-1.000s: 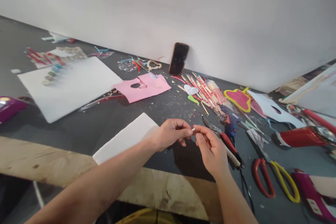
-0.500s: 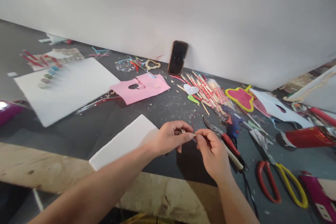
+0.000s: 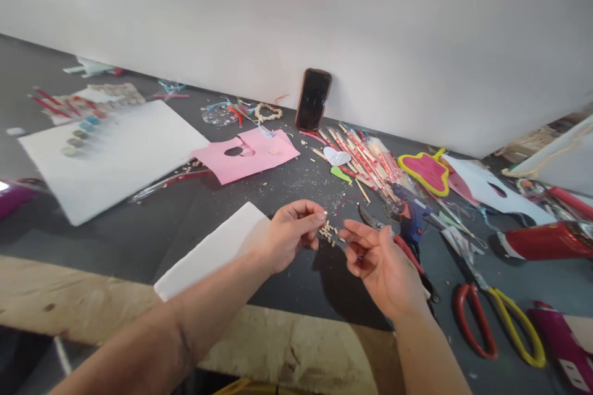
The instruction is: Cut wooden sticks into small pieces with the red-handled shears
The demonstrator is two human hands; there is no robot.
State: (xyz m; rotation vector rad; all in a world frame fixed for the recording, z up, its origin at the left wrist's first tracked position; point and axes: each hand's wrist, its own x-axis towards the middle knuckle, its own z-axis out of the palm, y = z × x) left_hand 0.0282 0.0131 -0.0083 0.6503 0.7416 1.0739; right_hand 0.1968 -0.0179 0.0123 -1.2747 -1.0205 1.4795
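Note:
My left hand (image 3: 294, 231) is closed, thumb and forefinger pinching a tiny pale wooden bead (image 3: 325, 214). Palm partly turned up, my right hand (image 3: 382, 265) stays apart from it, thumb and fingers spread and the lower fingers curled. I see nothing held in it. Several small wooden beads (image 3: 328, 233) lie loose on the dark table between the two hands. A thin red thread (image 3: 341, 207) loops just beyond the right fingertips; whether it touches them I cannot tell. Under my left wrist lies a white board (image 3: 217, 247).
Pruning shears (image 3: 410, 256), a blue glue gun (image 3: 411, 219) and scissors (image 3: 475, 321) lie at the right. Wooden sticks (image 3: 361, 157) and pink paper (image 3: 252, 154) are farther back. A phone (image 3: 314, 100) leans on the wall. A large white board (image 3: 115, 160) lies left; a red can (image 3: 546, 242) lies right.
My hands were together at a small pale piece; now they are apart. The right hand has moved right and opened, the left has drawn back left, uncovering the loose beads.

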